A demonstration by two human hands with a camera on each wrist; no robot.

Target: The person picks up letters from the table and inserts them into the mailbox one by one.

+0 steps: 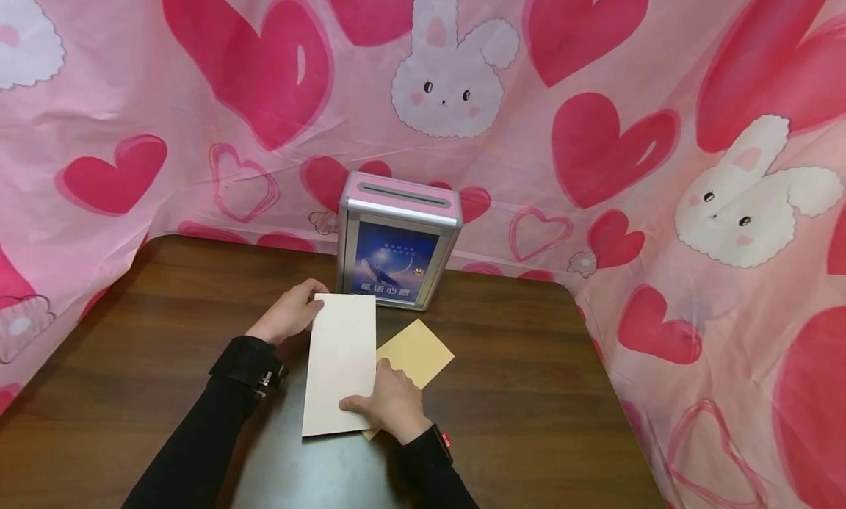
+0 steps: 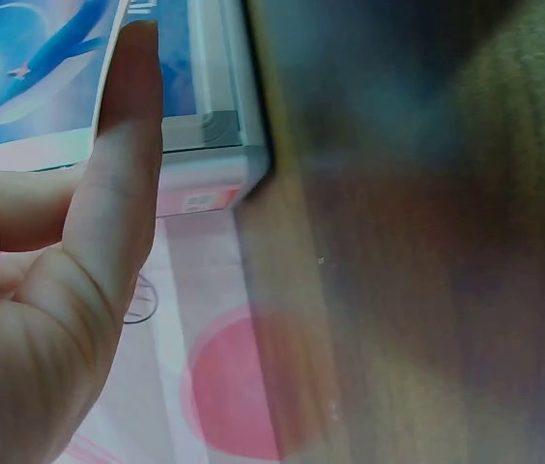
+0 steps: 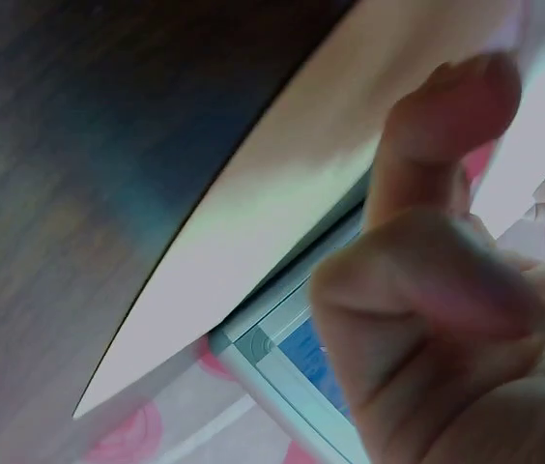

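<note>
A tall white card stands tilted above the table in the head view, its blank side facing me. My left hand grips its upper left corner, with the thumb on the near face. Lower on the right edge, my right hand holds the card, thumb laid over the front; some fingers are hidden behind it. A pale tan piece of paper lies on the table, partly covered by the card and right hand. The left wrist view shows the left thumb and finger close together. In the right wrist view, curled right fingers appear.
Behind the card stands a slotted box with a pink top, silver frame and blue whale picture. It rests near the back edge of the brown wooden table. A pink cloth with hearts and rabbits hangs around the table.
</note>
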